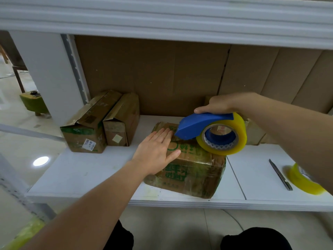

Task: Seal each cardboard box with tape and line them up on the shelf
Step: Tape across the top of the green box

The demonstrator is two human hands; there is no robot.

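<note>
Left end of the shelf [100, 170]: two boxes already lined up side by side against the upright, the wider box [86, 129] and the narrow box [122, 121] touching. Both show glossy tape on top, so I judge them sealed and placed, though the wider one's top flap looks slightly lifted along one edge.

Middle: the third box [189, 170], green print, sits near the front edge, skewed, well apart from the pair. Left hand [156, 150] lies flat on its top, fingers straight, pressing it down. Right hand [216, 105] is wrapped around the blue tape dispenser [201, 125], yellow roll loaded, blade end down on the box top just beside the left fingertips. Sealing looks mid-pass. This box is already heavily wrapped in film, so I can't tell how many strips remain.

Left to do, by my read: finish the strip, cut, slide the box left against the pair.

Right: a utility knife [280, 175] and a spare tape roll [304, 179] lie on the shelf, near each other. More cardboard behind the right forearm, mostly hidden; could be another box. Path leftward looks unobstructed.
</note>
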